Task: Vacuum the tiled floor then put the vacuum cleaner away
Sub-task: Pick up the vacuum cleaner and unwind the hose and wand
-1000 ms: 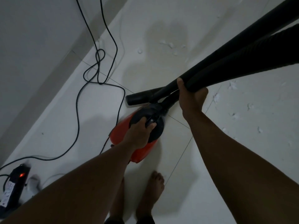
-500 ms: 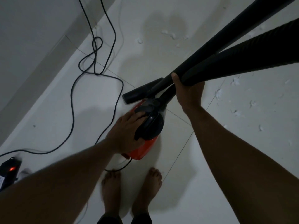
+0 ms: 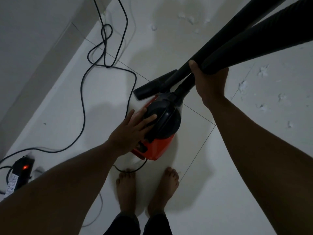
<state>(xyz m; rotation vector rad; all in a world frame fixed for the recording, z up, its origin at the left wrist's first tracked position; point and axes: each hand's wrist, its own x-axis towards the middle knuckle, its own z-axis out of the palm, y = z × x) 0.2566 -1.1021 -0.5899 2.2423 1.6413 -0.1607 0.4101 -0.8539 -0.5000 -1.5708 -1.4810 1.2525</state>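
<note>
A red and black vacuum cleaner (image 3: 162, 133) stands on the white tiled floor (image 3: 237, 167) just in front of my bare feet. My left hand (image 3: 130, 131) lies flat on its left side, fingers straight, touching the black top. My right hand (image 3: 210, 83) grips the black hose (image 3: 257, 46) and the black wand (image 3: 228, 31) together, above and to the right of the vacuum body. The black floor nozzle (image 3: 152, 87) rests on the floor just beyond the vacuum. Both tubes run out of view at the top right.
The black power cord (image 3: 84, 92) loops across the floor on the left, along the wall (image 3: 33, 48). A power strip (image 3: 18, 172) with a lit red switch lies at the lower left. White scraps of debris (image 3: 262, 73) are scattered on the tiles to the right and far ahead.
My left hand let go of the handle on top of the vacuum and now lies flat against its side. The vacuum body has settled lower on the floor, nearer my feet.
</note>
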